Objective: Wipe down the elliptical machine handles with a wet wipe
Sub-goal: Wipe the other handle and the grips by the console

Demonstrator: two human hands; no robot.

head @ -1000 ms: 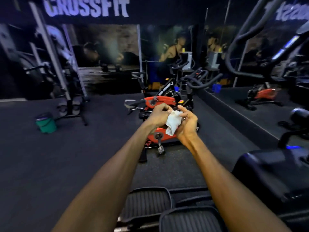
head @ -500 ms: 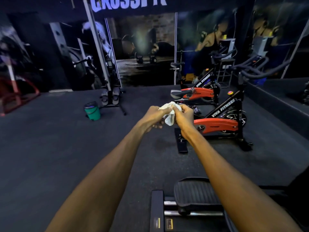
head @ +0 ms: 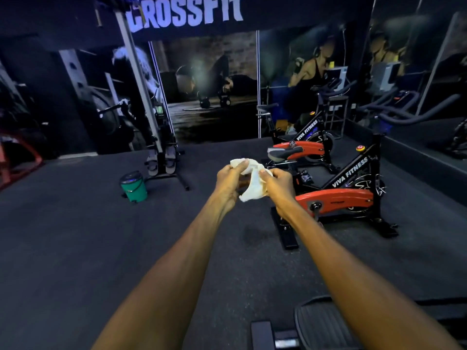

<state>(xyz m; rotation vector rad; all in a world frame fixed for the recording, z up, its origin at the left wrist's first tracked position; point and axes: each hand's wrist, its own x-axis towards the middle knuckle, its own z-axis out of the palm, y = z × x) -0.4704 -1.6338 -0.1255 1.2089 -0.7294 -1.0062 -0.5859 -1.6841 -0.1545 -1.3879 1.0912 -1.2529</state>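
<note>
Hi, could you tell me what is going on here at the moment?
A person stands in a gym holding a white wet wipe out in front with both hands: the left hand and the right hand each pinch it. No handle is being wiped yet. Two red exercise bikes and a green bin stand beyond.

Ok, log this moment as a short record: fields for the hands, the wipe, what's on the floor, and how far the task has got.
left hand: left hand pinches the upper end of the wet wipe
right hand: right hand grips its right side
wipe: white, crumpled, stretched between both hands in the air
floor: green bin to the left; two red spin bikes to the right
near edge: ribbed pedal
task stage: no handle touched by the wipe
</note>
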